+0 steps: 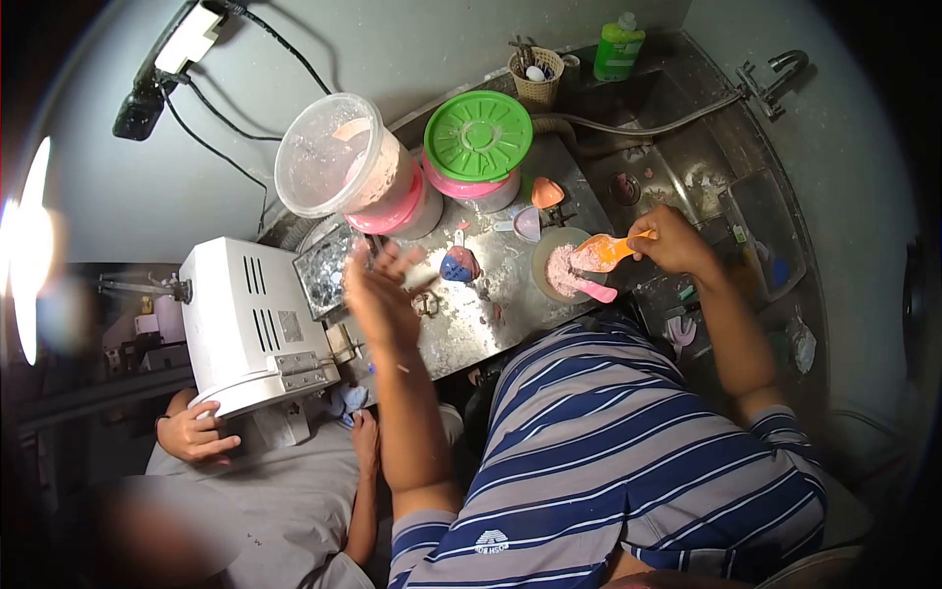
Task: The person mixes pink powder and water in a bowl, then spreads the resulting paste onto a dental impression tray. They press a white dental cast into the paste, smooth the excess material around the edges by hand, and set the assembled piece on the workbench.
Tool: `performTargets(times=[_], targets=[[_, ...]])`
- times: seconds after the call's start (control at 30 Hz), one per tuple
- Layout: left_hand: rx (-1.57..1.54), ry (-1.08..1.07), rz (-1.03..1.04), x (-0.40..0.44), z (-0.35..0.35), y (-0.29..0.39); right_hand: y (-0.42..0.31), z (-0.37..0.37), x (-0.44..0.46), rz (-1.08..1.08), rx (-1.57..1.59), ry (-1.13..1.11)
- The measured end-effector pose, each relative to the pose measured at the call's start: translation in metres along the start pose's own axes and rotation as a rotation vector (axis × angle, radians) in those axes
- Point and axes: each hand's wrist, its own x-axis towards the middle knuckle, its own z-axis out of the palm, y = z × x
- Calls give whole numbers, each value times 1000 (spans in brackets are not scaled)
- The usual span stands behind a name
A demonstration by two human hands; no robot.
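My right hand (670,241) pinches the handle of an orange scoop (606,252), which carries pink powder over a bowl (543,285). Pink powder (562,267) lies in the bowl, and a pink handle (597,291), perhaps a spatula's, rests across its rim. My left hand (378,290) is raised over the left part of the metal counter, fingers spread and smeared by motion, with nothing visible in it. Between my hands, a dark blue and reddish measuring scoop (459,264) lies on the counter. A pale scoop (527,225) and an orange cup (548,193) stand behind the bowl.
A clear bucket (329,157) and a green-lidded bucket (479,137) stand at the back. The sink (687,147), with a faucet (775,79), is on the right. At left, another person's hand (196,432) touches a white machine (235,314). Powder litters the counter (491,324).
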Motion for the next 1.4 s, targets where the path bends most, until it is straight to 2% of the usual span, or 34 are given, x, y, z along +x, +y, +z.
performTargets(times=[0.07, 0.13, 0.2, 0.27, 0.3, 0.37, 0.47, 0.53, 0.6, 0.67, 0.77, 0.83, 0.87, 0.93, 1.13, 1.2, 1.4], targets=[[238, -45, 24, -19, 5, -49, 7, -5, 0, -41, 74, -2], [553, -183, -119, -20, 10, -92, 0, -16, -9, 172, 259, -75], [647, -409, -265, -7, 8, -135, 9, -18, -15, 185, 311, -80], [608, -550, -477, 9, 13, -169, 20, -22, -19, 184, 507, -115], [600, -543, -473, 13, 17, -183, 22, -25, -20, 180, 500, -121], [250, -654, -621, 16, 26, -203, 25, -30, -24, 210, 595, -122], [64, -566, -547, 16, 40, -209, 22, -44, -31, 186, 713, -154], [120, -543, -475, 20, 41, -194, 14, -53, -32, 177, 727, -151], [105, -621, -435, 21, 32, -178, 13, -57, -33, 143, 737, -142], [40, -572, -402, 20, 28, -163, 4, -55, -30, 138, 732, -146], [76, -575, -318, 18, 19, -156, -21, -44, -22, 96, 614, -139], [189, -493, -202, 17, 19, -155, -41, -30, -14, -8, 282, -70], [190, -490, -203, 15, 19, -154, -46, -22, -9, -8, 283, -73], [93, -427, -271, 6, 20, -152, -49, -2, 2, -203, 75, -48], [37, -383, -246, 5, 11, -159, -78, 20, 11, -165, -73, -26], [64, -428, -222, 5, 6, -159, -80, 21, 14, -184, -128, -49], [-111, -401, -245, 6, -2, -161, -76, 21, 19, -132, -29, -58]])
